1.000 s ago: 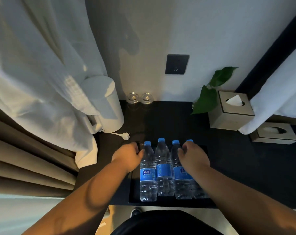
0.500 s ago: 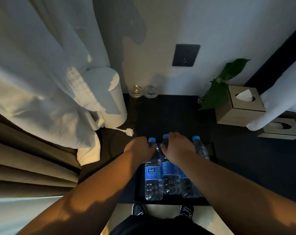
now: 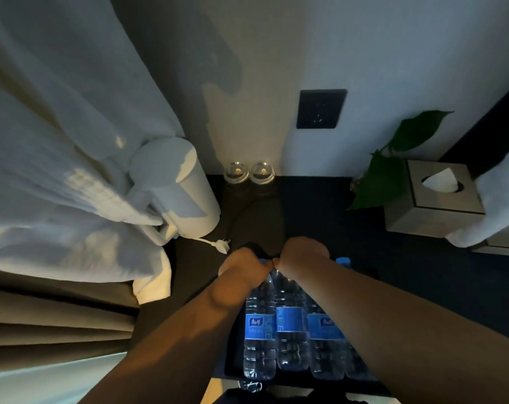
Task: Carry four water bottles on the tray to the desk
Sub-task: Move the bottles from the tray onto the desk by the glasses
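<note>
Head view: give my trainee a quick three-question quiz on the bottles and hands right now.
1. True or false: the bottles stand on a dark tray.
2. Which sits nearest the tissue box? A kettle B plant C glasses
3. Fill in: both hands are at the bottles' ____ ends.

Key:
1. True.
2. B, the plant; the kettle and glasses are further left.
3. Cap; the left hand and right hand touch there.

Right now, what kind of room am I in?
Probably a hotel room: a white kettle, two upturned glasses, a tissue box and bottled water sit on a dark counter.
</note>
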